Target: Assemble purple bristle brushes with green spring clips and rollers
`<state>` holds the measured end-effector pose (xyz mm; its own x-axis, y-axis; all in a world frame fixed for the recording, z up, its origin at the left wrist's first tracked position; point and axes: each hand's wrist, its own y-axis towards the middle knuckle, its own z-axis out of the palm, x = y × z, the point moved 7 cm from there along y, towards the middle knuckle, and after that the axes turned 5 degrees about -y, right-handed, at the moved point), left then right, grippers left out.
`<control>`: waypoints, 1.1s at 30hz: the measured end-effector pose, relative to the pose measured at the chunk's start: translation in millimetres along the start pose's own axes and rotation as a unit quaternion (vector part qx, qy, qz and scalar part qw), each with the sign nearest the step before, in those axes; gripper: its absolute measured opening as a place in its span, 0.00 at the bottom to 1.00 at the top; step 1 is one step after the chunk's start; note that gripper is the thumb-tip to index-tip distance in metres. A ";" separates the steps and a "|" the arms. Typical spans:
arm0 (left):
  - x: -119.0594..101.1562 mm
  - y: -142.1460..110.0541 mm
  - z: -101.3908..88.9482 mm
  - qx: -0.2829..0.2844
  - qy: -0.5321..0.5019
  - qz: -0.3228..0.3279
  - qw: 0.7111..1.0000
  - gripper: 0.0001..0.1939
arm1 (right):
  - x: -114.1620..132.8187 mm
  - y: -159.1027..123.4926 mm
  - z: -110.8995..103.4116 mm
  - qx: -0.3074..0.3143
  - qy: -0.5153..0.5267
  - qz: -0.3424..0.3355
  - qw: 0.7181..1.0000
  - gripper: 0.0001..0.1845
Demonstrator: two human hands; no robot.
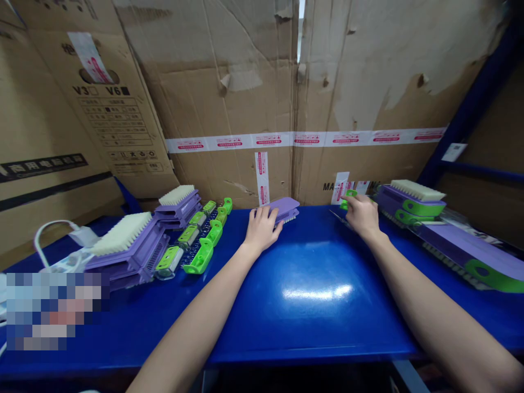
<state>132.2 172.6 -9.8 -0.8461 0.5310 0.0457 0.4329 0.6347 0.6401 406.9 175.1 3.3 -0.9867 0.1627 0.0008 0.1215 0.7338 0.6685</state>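
At the back middle of the table, my left hand (262, 226) is closed around the left end of a purple plastic brush (286, 207), which has pale bristles underneath. My right hand (362, 213) pinches a small bright green plastic piece (349, 194) with a hole in it, near the cardboard wall. A thin pointed metal tool (338, 215) pokes out below the right fingers; whether it is held or lies on the table I cannot tell. To the right of that hand stands a stack of purple brushes with green end pieces (421, 210).
At left are stacked purple brush bodies (137, 256), a row of green end pieces (200, 259), small green-and-clear parts (170, 259) and a white charger with cable (84, 236). A larger purple-green brush (470, 245) lies right. Cardboard (229, 98) walls the blue table (311, 327).
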 end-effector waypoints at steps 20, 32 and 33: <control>0.3 -0.1 0.6 -0.001 -0.003 0.001 1.000 0.20 | 68.8 -10.7 -11.4 0.061 0.048 -0.153 0.985 0.22; 0.0 -0.4 -0.4 0.008 -0.003 -0.003 1.000 0.20 | -33.0 -12.9 17.8 0.104 -0.024 0.124 0.987 0.24; -0.1 -0.4 -0.3 0.008 -0.002 -0.003 1.000 0.20 | -36.7 -13.6 20.3 0.109 -0.021 0.136 0.984 0.24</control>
<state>132.0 172.1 -9.9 -0.8474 0.5296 0.0385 0.4326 0.6465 0.6284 443.7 172.5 -20.9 -0.9097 0.3966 0.1233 0.4052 0.7826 0.4725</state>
